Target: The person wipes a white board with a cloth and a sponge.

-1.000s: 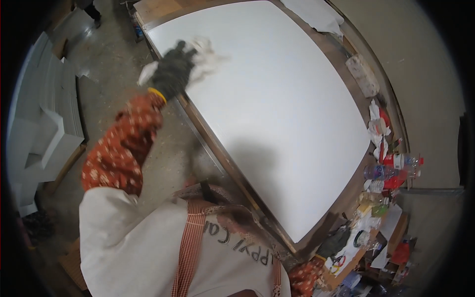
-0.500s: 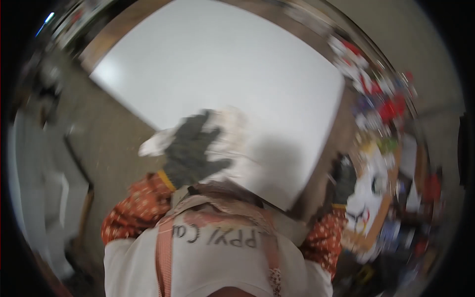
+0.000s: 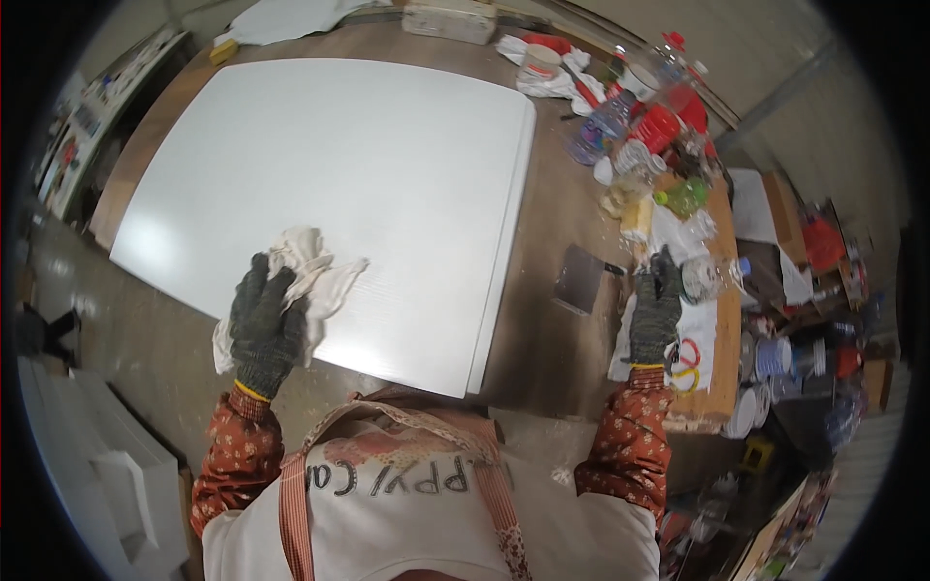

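Observation:
My left hand (image 3: 263,329), in a dark green knit glove, holds a crumpled off-white cloth (image 3: 325,276) at the near left edge of a white panel (image 3: 339,184). Folds of the cloth stick out on both sides of the fingers. The panel lies flat and shiny on a brown table (image 3: 552,203). My right hand (image 3: 657,310), gloved the same way, is over white paper (image 3: 690,334) on the table's right side, its fingers stretched forward. Left of it lies a flat grey scraper-like blade (image 3: 579,279) with a dark handle. I see nothing held in the right hand.
Plastic bottles, including a green one (image 3: 686,197) and a red-labelled one (image 3: 656,129), crowd the table's far right. A cup (image 3: 540,63) stands behind them. Shelves with jars and boxes (image 3: 775,356) are at right. A yellow sponge-like block (image 3: 224,51) sits at the far left.
My left hand has shifted left along the panel's near edge with the cloth, its fingers now less spread. The right hand has moved forward over the paper. The head view has tilted and sharpened.

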A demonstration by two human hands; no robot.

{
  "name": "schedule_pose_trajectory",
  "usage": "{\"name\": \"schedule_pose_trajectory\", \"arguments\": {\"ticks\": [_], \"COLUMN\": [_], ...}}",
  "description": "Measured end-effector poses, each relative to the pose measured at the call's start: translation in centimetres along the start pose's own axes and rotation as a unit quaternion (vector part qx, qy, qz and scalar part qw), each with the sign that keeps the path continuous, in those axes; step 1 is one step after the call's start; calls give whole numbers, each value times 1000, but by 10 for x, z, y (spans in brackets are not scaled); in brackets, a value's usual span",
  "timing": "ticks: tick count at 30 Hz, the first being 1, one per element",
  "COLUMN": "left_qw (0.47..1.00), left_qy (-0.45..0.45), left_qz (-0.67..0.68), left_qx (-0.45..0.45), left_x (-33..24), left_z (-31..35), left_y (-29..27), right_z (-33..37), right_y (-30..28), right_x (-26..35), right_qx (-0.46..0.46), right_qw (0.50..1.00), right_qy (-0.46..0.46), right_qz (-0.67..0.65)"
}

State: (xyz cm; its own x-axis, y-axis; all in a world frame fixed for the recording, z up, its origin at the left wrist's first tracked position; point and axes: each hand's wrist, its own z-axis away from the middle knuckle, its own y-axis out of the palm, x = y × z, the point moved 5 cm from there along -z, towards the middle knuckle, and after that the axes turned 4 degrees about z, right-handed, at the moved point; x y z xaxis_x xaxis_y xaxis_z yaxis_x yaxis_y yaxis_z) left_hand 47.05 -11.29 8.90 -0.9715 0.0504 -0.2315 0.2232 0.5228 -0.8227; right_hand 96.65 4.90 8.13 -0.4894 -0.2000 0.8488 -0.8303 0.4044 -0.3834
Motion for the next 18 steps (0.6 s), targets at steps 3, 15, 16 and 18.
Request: {"name": "schedule_pose_trajectory", "arguments": {"ticks": [3,15,16,18], "left_qw": [998,997,986,850], "left_qy": [-27,-46,-9,-263], "left_qz": [24,-53,-90,425], "left_qx": [45,-37,-137,-165], "left_x": [-2,36,39,91], "left_z": [-3,18,28,51], "left_y": [1,-12,-29,-21], "right_z": [-63,-176,-167,-168], "right_y": [27,111,114,103], "right_x": [-3,-57,-42,-39], "right_qx": [-3,-59,-38,-37], "right_qw": [989,868,869,843], "right_qy": [-44,-226,-214,-277], "right_qz": [142,439,445,460]}}
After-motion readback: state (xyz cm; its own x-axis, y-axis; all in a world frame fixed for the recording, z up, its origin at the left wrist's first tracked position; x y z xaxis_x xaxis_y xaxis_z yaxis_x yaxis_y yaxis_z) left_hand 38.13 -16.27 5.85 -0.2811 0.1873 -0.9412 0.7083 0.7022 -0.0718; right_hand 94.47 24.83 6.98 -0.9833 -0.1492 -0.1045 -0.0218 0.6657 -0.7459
